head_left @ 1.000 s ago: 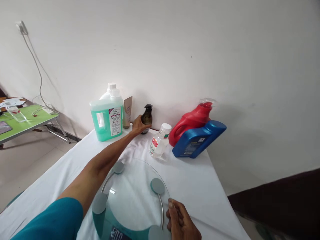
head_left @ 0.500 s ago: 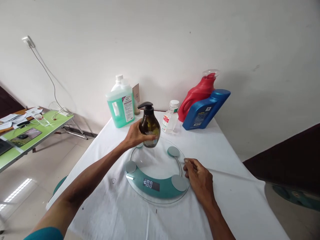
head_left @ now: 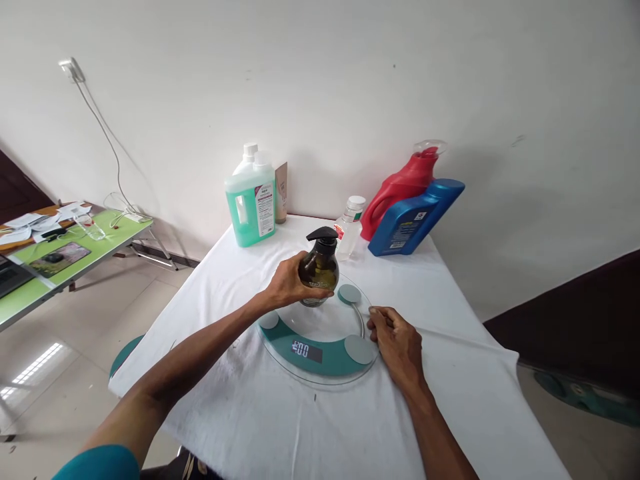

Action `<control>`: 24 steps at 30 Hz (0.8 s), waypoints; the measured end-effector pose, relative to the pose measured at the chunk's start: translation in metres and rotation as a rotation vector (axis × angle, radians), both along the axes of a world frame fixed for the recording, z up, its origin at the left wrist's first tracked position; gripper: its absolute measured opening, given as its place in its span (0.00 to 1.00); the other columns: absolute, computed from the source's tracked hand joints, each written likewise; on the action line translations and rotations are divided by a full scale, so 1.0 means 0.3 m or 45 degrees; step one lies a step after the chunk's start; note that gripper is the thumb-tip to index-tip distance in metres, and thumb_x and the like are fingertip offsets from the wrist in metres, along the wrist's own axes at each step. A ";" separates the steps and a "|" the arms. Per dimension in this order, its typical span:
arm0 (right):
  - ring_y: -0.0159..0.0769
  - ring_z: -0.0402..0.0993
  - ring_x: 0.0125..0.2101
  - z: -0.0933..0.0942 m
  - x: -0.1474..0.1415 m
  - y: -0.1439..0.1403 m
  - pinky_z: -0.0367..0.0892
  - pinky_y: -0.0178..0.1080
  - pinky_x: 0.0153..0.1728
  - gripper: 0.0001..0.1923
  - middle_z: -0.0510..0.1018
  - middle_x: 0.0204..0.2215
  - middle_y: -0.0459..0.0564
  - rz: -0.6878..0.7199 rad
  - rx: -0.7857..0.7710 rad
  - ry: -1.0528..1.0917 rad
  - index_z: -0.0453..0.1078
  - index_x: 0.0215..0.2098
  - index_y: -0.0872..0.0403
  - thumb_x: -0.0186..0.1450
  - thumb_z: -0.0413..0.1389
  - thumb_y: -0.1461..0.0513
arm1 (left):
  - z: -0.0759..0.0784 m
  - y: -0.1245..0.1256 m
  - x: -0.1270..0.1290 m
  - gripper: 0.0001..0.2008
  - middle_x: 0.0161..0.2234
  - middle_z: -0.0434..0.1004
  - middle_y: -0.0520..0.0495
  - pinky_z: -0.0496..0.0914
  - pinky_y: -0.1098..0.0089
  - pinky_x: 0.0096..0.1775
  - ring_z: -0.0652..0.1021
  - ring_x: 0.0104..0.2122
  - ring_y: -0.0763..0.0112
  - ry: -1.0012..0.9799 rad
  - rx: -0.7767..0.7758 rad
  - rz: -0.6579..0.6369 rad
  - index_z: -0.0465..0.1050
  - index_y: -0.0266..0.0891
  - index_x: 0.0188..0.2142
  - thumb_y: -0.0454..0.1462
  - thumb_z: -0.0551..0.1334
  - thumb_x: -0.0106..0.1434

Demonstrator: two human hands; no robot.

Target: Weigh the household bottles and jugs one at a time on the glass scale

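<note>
The left hand [head_left: 289,285] wraps its fingers around the belly of the dark pump bottle [head_left: 319,268], upright over the far part of the glass scale [head_left: 320,363] mid-table. The bottle appears rigid, smooth, possibly slippery; grip the body, not the pump. The right hand [head_left: 397,345] rests curled fingers on the scale's right rim.

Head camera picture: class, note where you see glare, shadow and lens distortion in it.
Head view: daylight glare patches on the floor tiles at lower left; the red jug and blue jug cast a soft shadow on the wall to their right; wide-angle bending stretches the forearms; the dark pump bottle in the left hand stays sharp.
</note>
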State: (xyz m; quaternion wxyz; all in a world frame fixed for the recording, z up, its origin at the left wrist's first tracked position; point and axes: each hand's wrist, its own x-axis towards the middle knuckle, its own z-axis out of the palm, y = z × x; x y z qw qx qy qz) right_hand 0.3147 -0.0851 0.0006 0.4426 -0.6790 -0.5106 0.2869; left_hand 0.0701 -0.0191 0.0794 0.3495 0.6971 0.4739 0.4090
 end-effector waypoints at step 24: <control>0.41 0.75 0.25 0.004 0.001 0.008 0.69 0.42 0.31 0.23 0.81 0.26 0.49 -0.007 -0.033 -0.061 0.75 0.35 0.47 0.63 0.53 0.39 | -0.299 0.125 -0.281 0.29 0.37 0.84 0.41 0.77 0.62 0.41 0.83 0.35 0.62 -0.293 -0.011 0.433 0.75 0.40 0.40 0.62 0.55 0.72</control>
